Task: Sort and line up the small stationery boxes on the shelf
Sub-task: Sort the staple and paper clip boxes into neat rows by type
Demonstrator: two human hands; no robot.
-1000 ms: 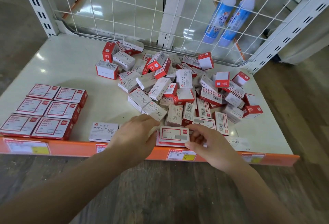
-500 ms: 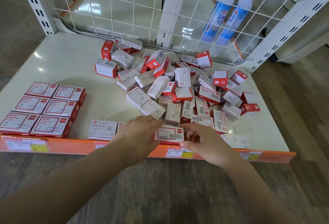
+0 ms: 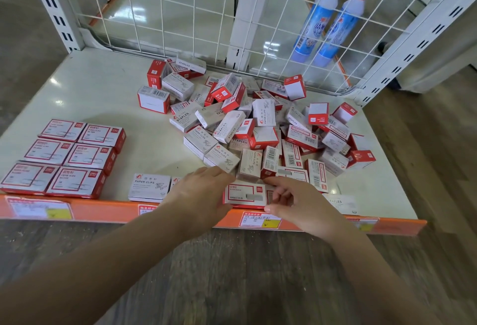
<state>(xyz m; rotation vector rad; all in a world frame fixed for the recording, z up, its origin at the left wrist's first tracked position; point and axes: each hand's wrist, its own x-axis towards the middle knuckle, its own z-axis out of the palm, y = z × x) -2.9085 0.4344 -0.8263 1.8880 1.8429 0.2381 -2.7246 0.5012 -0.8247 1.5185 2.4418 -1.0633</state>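
Observation:
A loose heap of small red and white stationery boxes point(image 3: 247, 120) covers the middle and right of the white shelf point(image 3: 103, 92). At the front left, several red-framed paper clip boxes point(image 3: 64, 157) lie lined up in two columns. A white paper clips box point(image 3: 148, 187) lies at the front edge. My left hand point(image 3: 204, 190) and my right hand point(image 3: 296, 200) flank a red-framed staples box point(image 3: 245, 195) at the front edge. The left hand's fingers touch its left end. The right hand's thumb and fingers reach around its right end. A white staples box point(image 3: 339, 202) lies to the right.
An orange price rail point(image 3: 180, 215) with labels runs along the shelf's front edge. A white wire grid point(image 3: 180, 15) backs the shelf, with two blue bottles point(image 3: 327, 20) behind it. Perforated white uprights point(image 3: 49, 2) stand at the back corners. Wooden floor lies below.
Both hands have stayed at the red-framed staples box by the front edge. The right hand's fingers have spread a little around its right end.

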